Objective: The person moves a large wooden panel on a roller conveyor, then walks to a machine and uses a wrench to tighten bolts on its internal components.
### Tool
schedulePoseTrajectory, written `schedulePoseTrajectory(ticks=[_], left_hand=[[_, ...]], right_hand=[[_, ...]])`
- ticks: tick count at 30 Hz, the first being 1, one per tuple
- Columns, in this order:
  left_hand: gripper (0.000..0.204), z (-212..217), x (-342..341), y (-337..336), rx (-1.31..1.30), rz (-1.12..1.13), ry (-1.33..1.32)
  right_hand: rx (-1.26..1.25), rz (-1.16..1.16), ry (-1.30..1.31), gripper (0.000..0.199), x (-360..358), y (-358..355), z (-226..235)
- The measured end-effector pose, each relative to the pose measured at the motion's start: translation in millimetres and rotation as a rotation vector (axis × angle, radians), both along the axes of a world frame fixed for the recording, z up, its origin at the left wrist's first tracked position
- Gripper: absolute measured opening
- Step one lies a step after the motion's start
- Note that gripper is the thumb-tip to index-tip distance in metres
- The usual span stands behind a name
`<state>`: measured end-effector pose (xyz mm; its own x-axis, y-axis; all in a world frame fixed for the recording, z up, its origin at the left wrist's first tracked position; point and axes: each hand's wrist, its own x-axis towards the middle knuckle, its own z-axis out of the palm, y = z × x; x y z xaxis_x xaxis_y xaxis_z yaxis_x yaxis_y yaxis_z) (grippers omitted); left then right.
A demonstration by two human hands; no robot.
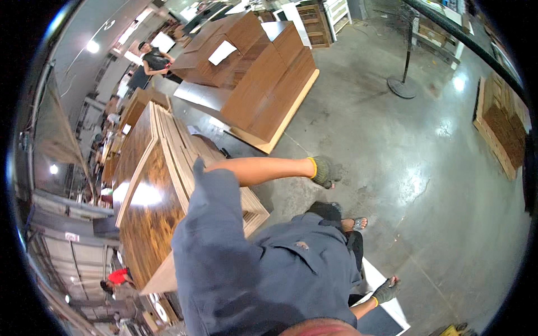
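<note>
My left hand (324, 172), in a dark grey glove with a yellow cuff and bare fingertips, hangs over the concrete floor with its arm stretched out from my side. Its fingers are loosely bent and apart, and nothing shows in them. My right hand (385, 290) wears a matching glove and is held low, beside a white-edged panel (396, 312) with a dark face. That hand also looks open and without a load; whether it touches the panel I cannot tell. My sandalled foot (355, 223) stands between the two hands.
Behind my left arm leans a stack of glossy brown wooden panels (147, 224). Brown cabinets (246, 84) rest on a pallet. A round-based stand (402, 88) and wooden pieces (499, 131) stand farther off. Another person (154, 60) is beyond the cabinets; one wears a red top (118, 276).
</note>
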<state>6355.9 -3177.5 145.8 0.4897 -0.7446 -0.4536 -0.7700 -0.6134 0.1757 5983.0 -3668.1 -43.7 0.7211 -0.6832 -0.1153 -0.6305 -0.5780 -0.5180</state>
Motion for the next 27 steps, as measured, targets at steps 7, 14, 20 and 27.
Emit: schedulePoseTrajectory(ticks=[7, 14, 20, 27], left_hand=[[0.047, -95.6, 92.6, -88.3, 0.102, 0.069, 0.129], [0.044, -165.5, 227.3, -340.7, 0.130, -0.072, 0.365], [0.042, -273.9, 355.3, -692.1, 0.045, -0.389, 0.260], [0.032, -166.9, 195.9, -1119.3, -0.410, -0.548, 0.722]], right_hand=[[-0.498, -0.214, -0.190, 0.048, -28.5, -46.2, -26.9], [-0.646, -0.767, 0.191, 0.050, -102.0, -87.3, -87.4], [-0.350, -1.503, 0.341, 0.034, 8.4, -131.7, 10.9], [-0.187, -1.925, -0.180, 0.021, 59.3, -142.4, 33.6]])
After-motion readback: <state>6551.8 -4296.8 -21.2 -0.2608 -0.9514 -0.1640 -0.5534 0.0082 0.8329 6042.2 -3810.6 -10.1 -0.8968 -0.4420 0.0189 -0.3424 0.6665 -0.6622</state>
